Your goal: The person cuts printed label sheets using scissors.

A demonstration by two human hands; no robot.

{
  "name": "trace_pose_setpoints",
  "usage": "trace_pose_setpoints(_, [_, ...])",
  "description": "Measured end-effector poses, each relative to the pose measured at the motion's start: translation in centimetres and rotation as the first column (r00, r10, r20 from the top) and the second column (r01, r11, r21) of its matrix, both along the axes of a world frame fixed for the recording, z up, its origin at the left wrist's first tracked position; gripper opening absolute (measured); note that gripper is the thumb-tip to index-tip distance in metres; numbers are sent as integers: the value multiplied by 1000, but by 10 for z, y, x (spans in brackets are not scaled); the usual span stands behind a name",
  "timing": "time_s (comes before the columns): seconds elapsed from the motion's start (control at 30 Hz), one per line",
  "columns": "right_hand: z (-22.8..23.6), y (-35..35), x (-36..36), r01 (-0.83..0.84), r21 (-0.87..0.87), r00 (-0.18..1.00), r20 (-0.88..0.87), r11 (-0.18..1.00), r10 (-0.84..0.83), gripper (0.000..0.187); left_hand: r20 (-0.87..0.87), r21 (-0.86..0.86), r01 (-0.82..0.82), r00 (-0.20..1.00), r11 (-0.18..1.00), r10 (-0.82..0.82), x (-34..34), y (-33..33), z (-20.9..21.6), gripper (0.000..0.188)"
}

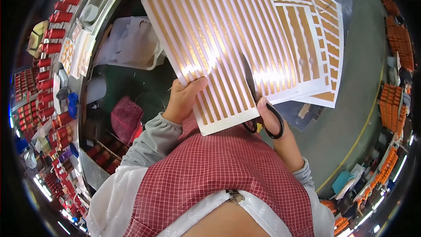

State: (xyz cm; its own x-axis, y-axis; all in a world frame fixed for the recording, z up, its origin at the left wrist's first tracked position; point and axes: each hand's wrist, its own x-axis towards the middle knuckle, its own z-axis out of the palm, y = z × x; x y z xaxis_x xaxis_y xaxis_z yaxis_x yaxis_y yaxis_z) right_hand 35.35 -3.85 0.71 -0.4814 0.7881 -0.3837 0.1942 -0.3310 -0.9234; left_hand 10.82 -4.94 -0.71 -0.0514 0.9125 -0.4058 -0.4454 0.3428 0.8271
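A large white sheet with gold stripes (188, 26) spreads out in front of me. My left hand (186, 98) pinches its left edge, thumb on top and the other fingers underneath. In my right hand (271, 118) is a pair of scissors (249, 77) with black handles, my fingers wrapped round them. The dark upper blade lies over the sheet, pointing away from me along the stripes. A cut runs up from the sheet's near edge beside the blade. The lower blade is hidden beneath the sheet.
Under the striped sheet, to the right, several white sheets with wavy brown bands (329, 39) overlap on a dark table (302, 120). At left stand a white plastic bin (155, 63) with scraps, a dark red cloth (126, 118), and a bench lined with red spools (55, 34). Shelves of orange items (391, 105) line the far right.
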Motion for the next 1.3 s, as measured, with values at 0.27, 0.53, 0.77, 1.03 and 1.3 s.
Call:
trace_pose_setpoints(0.27, [-5,-3,-10,66,55,997,39,996,-68,65,-2,50,7,1000,999,-6,0,2,-5,19])
trace_pose_setpoints(0.53, [-14,-8,-12,72,-54,997,0,996,-73,63,2,14,11,1000,1000,-11,-2,3,-8,18])
trace_pose_setpoints(0.77, [-8,5,-15,60,-22,991,124,998,-57,59,3,-18,36,999,999,-36,1,0,-4,20])
trace_pose_setpoints(1.03, [-21,-7,-27,175,-68,983,-44,982,-178,68,14,-22,64,998,998,-63,0,1,-9,20])
trace_pose_setpoints(1.3, [-48,6,-10,71,-142,997,7,987,-70,75,26,-72,69,997,995,-68,5,3,0,21])
